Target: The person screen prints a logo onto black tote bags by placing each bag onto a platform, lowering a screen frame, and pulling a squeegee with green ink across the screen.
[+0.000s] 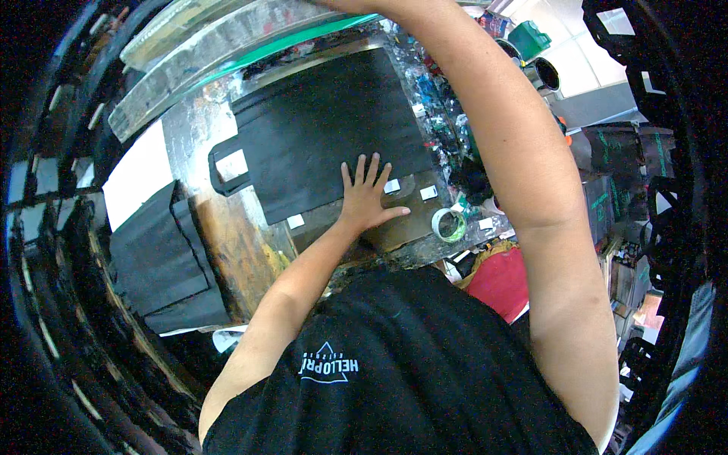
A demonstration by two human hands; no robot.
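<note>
My left hand [367,196] lies flat with fingers spread on the near edge of a black bag [326,129]. The bag is laid out smooth on a board [413,208], its loop handle [214,171] pointing left. My right arm reaches far forward over the table's right side. Only a sliver of my right hand [353,4] shows at the top edge, close to a worn, paint-stained frame [189,76] with a green strip [296,34]. The fingers of that hand are out of sight, so what they touch is hidden.
Small white squares [429,192] sit around the bag's near edge. A roll of tape [449,225] stands at the board's near right. More black bags [155,262] are piled at the left. Paint-spattered clutter, a green container [528,39] and dark cans [541,74] are at the right.
</note>
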